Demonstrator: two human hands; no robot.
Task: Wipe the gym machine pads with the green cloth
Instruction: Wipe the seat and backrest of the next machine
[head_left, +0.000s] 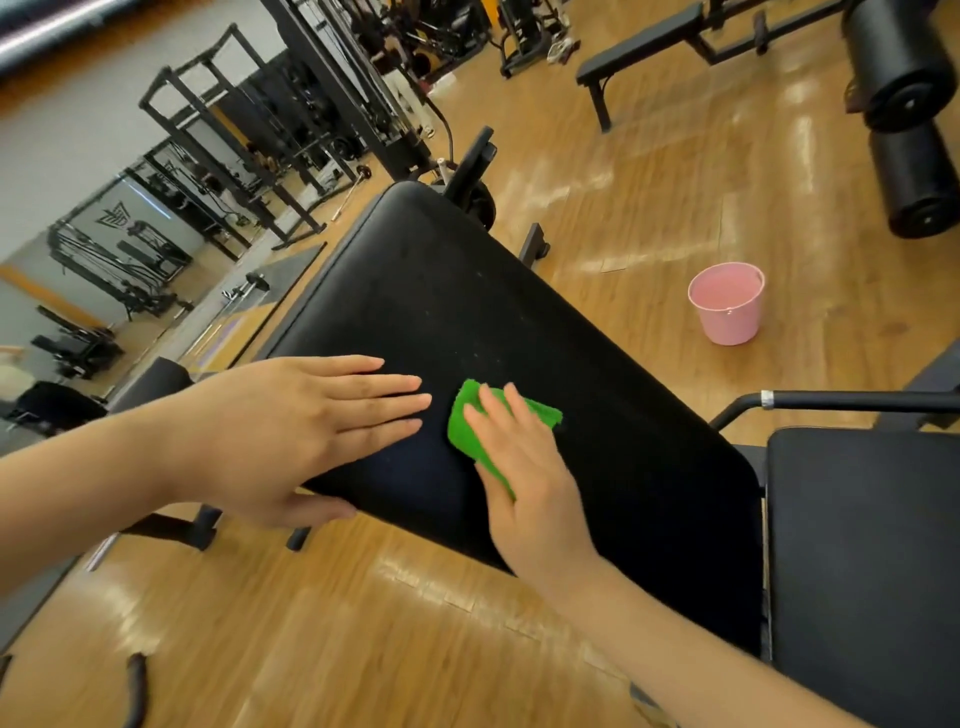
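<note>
Long black vinyl bench pad (467, 312), slightly dusty, running diagonally from lower right toward upper left across the head view.

Right hand (524, 467) flat on small folded bright green cloth (470, 431), fingers (493, 402) straight and slightly spread, pressing cloth down onto pad near its near-left edge. No curl around the cloth; palm and fingers on top, cloth edges sticking out left of and beyond the fingertips.

Left hand (311, 421) open, fingers straight and together, lying flat on pad surface just beside the cloth, not touching it. Thumb hooked under the pad's near edge. Holding nothing else.

Second black padded seat (862, 545) at lower right, just beside the end of the long pad. Black metal tube handle with a silver collar (831, 402) above it.

Small pink plastic bucket (727, 304) standing upright on light wooden plank floor (363, 649), well apart from the pad, to its right. Looks to hold liquid; can't tell what.

Two black cylindrical foam roller pads (904, 104) at upper right. Flat black workout bench (644, 44) at top. Black steel racks and cable machines (249, 130) along the left wall, partly mirrored. Image slightly motion-blurred at the edges.
</note>
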